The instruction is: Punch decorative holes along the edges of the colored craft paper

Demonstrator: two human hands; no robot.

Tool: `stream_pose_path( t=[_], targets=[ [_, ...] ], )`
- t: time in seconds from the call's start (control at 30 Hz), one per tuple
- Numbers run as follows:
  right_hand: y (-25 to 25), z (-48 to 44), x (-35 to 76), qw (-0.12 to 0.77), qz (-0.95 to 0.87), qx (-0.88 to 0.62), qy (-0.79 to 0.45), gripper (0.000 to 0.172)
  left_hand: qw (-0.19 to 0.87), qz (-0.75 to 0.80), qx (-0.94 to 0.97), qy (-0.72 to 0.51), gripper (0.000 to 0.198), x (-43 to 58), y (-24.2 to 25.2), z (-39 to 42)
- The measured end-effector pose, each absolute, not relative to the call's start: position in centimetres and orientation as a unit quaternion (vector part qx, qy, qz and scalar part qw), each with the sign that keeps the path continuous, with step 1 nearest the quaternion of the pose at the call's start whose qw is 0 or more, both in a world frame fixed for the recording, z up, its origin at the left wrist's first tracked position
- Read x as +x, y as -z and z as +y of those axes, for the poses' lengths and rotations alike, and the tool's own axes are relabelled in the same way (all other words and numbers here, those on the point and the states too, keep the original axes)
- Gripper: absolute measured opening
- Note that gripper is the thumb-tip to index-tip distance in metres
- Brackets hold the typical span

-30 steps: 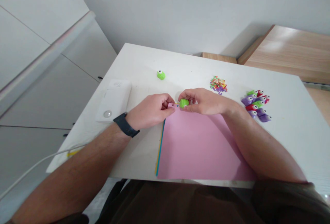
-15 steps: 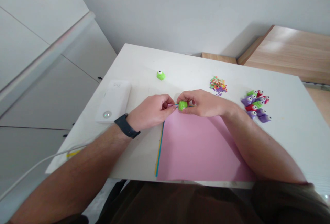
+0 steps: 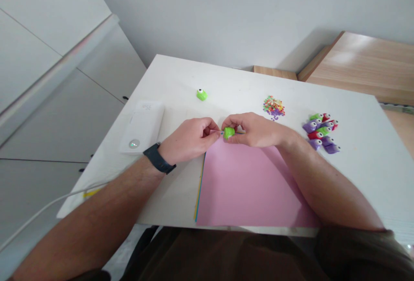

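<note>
A pink sheet of paper [image 3: 249,182] lies uppermost on blue and yellow sheets at the front of the table. My left hand [image 3: 197,138] pinches the far edge of the pink sheet between thumb and fingers. Right beside it, my right hand [image 3: 255,129] grips a small green craft paper punch [image 3: 229,133] at that same edge; the paper's end inside the punch is hidden. Another green paper punch [image 3: 202,95] stands alone farther back. Several purple, red and green paper punches [image 3: 320,133] are grouped at the right.
Small punched paper bits [image 3: 274,107] of many colours lie in a heap behind my right hand. On the left sits a white box-shaped device [image 3: 143,126], with a white cable [image 3: 51,203] near the table edge. A wooden cabinet [image 3: 362,67] stands beyond the back right.
The green punch in my right hand has shifted very slightly left along the paper's edge and tilted a little. My left hand keeps its place.
</note>
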State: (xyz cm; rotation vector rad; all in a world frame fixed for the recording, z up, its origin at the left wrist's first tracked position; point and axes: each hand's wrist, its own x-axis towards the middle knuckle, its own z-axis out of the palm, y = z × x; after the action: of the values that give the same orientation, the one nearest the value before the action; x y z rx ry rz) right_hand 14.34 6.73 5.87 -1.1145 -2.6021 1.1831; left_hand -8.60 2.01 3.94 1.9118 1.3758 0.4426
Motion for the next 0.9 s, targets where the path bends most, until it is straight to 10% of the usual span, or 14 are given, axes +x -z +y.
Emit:
stream_pose_path(
  t=[0.9],
  targets=[
    [-5.82, 6.30, 13.86, 0.039, -0.849, -0.371, -0.375, 0.027, 0.374, 0.538, 0.735, -0.174, 0.061, -7.96, -3.82, 1.71]
  ],
)
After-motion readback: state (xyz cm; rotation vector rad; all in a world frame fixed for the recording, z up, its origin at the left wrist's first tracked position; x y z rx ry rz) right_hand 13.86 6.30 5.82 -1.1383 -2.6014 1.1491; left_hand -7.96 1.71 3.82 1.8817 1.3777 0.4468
